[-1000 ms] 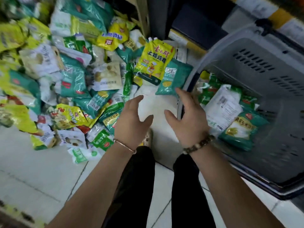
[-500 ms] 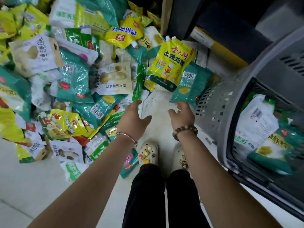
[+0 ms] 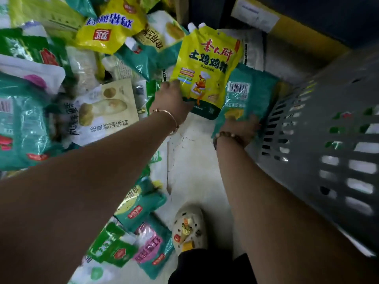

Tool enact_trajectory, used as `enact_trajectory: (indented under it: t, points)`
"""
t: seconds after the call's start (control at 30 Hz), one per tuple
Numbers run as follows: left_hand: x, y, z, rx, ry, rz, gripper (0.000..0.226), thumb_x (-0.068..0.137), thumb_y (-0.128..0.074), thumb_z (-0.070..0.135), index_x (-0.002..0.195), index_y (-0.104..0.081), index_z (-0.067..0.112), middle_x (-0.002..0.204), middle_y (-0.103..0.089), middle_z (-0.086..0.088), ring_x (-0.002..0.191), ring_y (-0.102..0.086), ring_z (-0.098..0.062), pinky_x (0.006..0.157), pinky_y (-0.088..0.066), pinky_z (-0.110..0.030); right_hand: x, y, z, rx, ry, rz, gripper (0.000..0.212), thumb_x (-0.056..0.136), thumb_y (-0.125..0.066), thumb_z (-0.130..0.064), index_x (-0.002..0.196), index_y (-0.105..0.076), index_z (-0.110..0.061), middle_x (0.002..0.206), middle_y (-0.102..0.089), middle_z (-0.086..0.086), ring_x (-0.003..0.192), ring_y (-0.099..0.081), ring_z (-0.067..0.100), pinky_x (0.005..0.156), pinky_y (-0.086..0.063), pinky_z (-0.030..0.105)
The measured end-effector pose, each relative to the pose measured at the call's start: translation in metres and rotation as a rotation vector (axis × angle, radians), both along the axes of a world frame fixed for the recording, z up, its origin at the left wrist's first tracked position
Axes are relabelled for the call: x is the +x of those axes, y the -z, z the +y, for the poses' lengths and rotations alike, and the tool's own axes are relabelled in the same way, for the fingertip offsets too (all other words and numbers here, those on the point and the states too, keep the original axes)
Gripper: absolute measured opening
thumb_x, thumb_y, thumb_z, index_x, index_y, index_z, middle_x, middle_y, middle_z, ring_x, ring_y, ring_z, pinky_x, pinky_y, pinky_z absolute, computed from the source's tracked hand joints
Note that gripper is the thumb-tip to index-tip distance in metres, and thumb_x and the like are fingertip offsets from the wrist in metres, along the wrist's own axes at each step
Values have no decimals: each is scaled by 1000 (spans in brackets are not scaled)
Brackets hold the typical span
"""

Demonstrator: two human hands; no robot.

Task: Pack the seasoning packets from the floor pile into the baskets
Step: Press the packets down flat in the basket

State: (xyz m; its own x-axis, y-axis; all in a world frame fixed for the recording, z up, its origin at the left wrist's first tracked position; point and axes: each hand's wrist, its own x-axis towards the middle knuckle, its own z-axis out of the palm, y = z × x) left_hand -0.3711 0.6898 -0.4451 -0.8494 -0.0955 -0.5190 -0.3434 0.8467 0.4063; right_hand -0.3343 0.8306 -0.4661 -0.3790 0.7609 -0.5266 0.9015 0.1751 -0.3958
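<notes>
yellow spouted seasoning pouch [image 3: 207, 70] at the floor pile's [image 3: 86, 111] edge is pinched at its lower corner by the left hand [image 3: 171, 99]. teal plastic packet [image 3: 248, 95], just beside the grey slotted basket [image 3: 320, 136], is touched by the right hand [image 3: 238, 129]; fingers hidden, grip cannot be told.

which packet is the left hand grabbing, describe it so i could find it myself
Start at the grey basket on the right; a teal packet lies just left of its wall, and a yellow pouch overlaps that packet's left side. The left hand grips this pouch's lower left corner. Unlike the other yellow packets, it shows a cartoon chef chicken above a dark green bottom band.
</notes>
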Motion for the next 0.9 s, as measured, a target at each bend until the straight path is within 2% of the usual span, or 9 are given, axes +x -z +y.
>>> enact_trajectory:
  t: [0.13,0.3,0.43,0.5,0.6,0.67,0.73,0.8,0.9]
  points:
    - [-27,19,4,41,-100,-31,71,81,-67,40,137,-36,10,136,-39,-19,122,-43,-39,101,-37,-43,-35,21,17,145,-39,-60,59,90,-57,-30,140,-31,-14,145,-36,11,130,-39,27,102,-36,35]
    - [-31,35,9,-9,-205,-11,77,78,-69,43,139,-32,13,138,-37,-17,125,-38,-38,100,-35,-46,-49,35,26,100,-106,-203,71,90,-50,-46,145,-22,-11,151,-24,14,139,-23,28,113,-23,45]
    - [-33,38,14,-146,-247,19,74,73,-72,47,131,-38,17,135,-46,-13,123,-42,-36,97,-35,-44,-48,37,25,84,-54,-180,60,95,-35,-49,139,-31,-8,143,-37,16,128,-42,31,103,-37,42]
    - [-39,39,9,-64,-328,21,66,70,-74,45,122,-45,19,125,-56,-8,116,-50,-31,92,-37,-39,-44,37,29,115,-65,-190,59,97,-30,-51,133,-38,-6,135,-45,17,120,-49,31,93,-42,40]
    - [-41,35,4,151,-415,21,50,70,-77,33,113,-56,18,107,-63,-2,96,-58,-23,75,-42,-28,-41,36,35,119,-72,-231,53,100,-24,-44,129,-45,-5,129,-49,17,115,-52,29,81,-42,35]
    - [-37,34,0,188,-427,33,40,72,-75,27,107,-57,17,94,-58,2,83,-53,-18,71,-40,-26,-42,38,35,7,-74,-207,44,102,-26,-32,137,-38,-9,136,-43,18,123,-44,30,91,-40,36]
    - [-31,35,-6,169,-412,7,32,75,-72,26,100,-56,15,89,-55,0,79,-50,-19,69,-39,-27,-39,38,35,-148,-53,-164,46,100,-34,-31,141,-32,-9,141,-38,17,127,-41,30,101,-40,40]
    - [-26,36,-16,122,-381,-50,25,78,-69,26,95,-54,15,88,-54,-3,78,-48,-21,68,-37,-29,-40,35,35,-182,5,-149,52,96,-43,-36,139,-33,-9,140,-41,14,125,-44,29,100,-43,39]
    - [-18,36,-22,128,-350,-108,22,80,-65,20,98,-55,13,90,-54,-5,83,-50,-24,71,-40,-31,-42,27,38,-90,99,-135,67,85,-64,-41,133,-34,-5,133,-49,13,117,-53,27,90,-45,33]
